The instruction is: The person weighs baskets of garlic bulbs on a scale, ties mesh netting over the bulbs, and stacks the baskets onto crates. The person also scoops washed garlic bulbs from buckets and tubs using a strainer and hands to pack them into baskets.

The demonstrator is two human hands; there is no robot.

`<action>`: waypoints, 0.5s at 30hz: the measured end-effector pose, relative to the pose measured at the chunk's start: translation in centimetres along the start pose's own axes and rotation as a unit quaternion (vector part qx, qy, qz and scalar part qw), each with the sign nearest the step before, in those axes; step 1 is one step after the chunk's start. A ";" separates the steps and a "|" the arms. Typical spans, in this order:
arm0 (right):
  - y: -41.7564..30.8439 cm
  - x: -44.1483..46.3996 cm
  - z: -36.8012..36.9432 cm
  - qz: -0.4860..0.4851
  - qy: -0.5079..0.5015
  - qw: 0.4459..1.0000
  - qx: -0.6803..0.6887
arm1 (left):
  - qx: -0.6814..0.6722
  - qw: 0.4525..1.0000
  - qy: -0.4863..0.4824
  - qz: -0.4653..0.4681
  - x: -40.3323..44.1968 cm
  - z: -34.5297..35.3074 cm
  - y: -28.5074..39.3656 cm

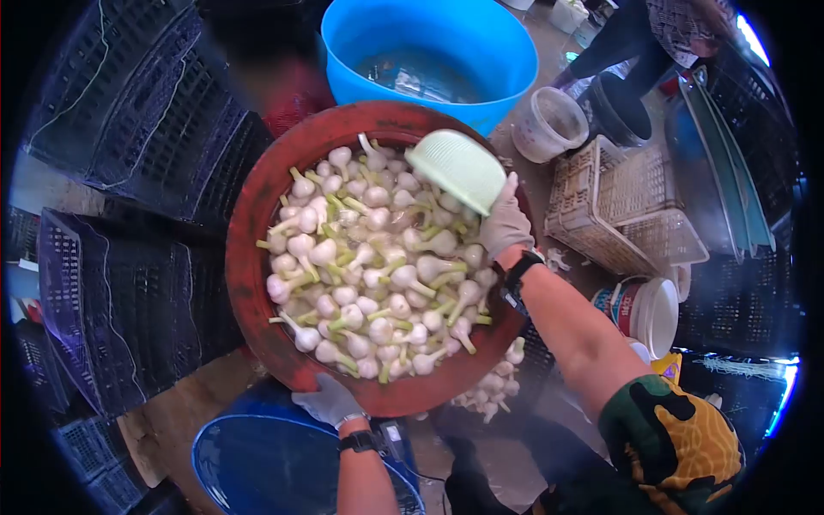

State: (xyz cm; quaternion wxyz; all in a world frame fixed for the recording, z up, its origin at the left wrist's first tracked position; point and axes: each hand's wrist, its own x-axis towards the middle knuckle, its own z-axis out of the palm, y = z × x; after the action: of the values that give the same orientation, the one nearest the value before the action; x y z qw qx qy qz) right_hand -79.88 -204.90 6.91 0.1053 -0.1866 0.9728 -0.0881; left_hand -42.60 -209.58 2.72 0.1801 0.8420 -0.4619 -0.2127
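A wide red tub (pixel 257 197) holds many garlic bulbs (pixel 369 275) with short green stems, sitting in water. My right hand (pixel 506 225), in a pale glove, is closed on the edge of a pale green plastic basket (pixel 459 167). The basket is tilted over the far right part of the garlic, and its inside is hidden from me. At the near edge of the tub, my left hand (pixel 330 402), also gloved, grips the rim. More garlic bulbs (pixel 493 386) lie low to the right, outside the tub.
Behind the tub stands a large blue basin (pixel 343 73) with some water. Dark crates (pixel 103 300) are stacked at left; a blue drum (pixel 266 463) is near me. White crates (pixel 592 193), buckets (pixel 549 129) and a paint pail (pixel 644 313) stand right. Another person (pixel 635 43) is at the back right.
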 end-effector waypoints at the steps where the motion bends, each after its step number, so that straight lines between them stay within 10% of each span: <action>1: -0.9 0.5 2.1 0.012 0.004 1.000 -0.017 | 0.004 1.000 0.002 0.000 -0.3 -0.2 0.3; 4: -0.6 2.1 8.7 0.165 -0.058 0.968 0.182 | 0.027 0.999 0.021 -0.009 -0.5 -0.6 1.1; 7: 0.0 5.1 16.3 0.264 -0.058 0.958 0.093 | 0.044 0.999 0.003 -0.011 -0.1 0.3 -0.1; 11: 4.5 9.4 27.2 -0.202 -0.242 0.938 -0.146 | 0.029 0.999 0.007 -0.020 -0.7 -0.2 1.6; 12: -2.0 5.8 18.0 0.134 -0.321 0.925 0.153 | 0.029 0.999 0.016 -0.020 -0.5 -0.1 1.3; 14: -0.8 6.6 19.0 -0.179 -0.408 0.896 -0.009 | 0.027 1.000 0.009 -0.005 -0.4 0.1 0.8; 15: -0.4 6.9 19.8 -0.181 -0.407 0.895 -0.002 | 0.032 0.999 0.003 -0.020 -0.7 -0.2 1.6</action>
State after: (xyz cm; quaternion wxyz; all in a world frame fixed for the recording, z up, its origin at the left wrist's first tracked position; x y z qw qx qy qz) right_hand -81.33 -210.50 -13.30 0.4739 -0.3796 0.7943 -0.0204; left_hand -43.92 -209.79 3.84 0.1495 0.8572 -0.4509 -0.1989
